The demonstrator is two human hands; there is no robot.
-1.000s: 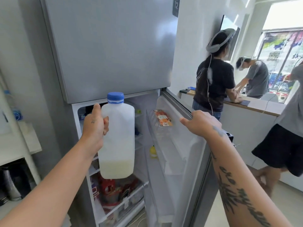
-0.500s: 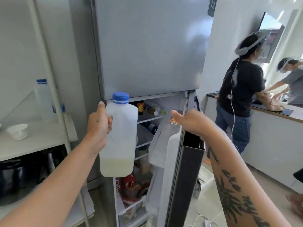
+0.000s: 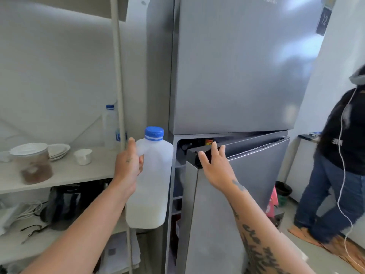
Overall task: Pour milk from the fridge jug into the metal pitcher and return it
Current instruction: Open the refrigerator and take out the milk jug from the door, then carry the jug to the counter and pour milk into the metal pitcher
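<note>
My left hand (image 3: 129, 165) grips the handle of a translucent plastic milk jug (image 3: 151, 186) with a blue cap, held upright in front of the fridge's left edge. A little milk sits at its bottom. My right hand (image 3: 214, 165) presses with straight fingers on the top edge of the lower fridge door (image 3: 243, 194), which stands only slightly ajar. The grey fridge (image 3: 237, 66) fills the centre. No metal pitcher is in sight.
A pale shelf unit (image 3: 79, 171) on the left carries a lidded jar of brown powder (image 3: 32, 163), stacked plates (image 3: 58, 150), a small white cup (image 3: 83, 156) and a plastic bottle (image 3: 109, 125). Dark appliances sit beneath. A person (image 3: 339, 165) stands at right by a counter.
The lower fridge door has swung from wide open to almost closed under my right hand. My view has turned left, bringing the shelf unit in. The jug stays in my left hand.
</note>
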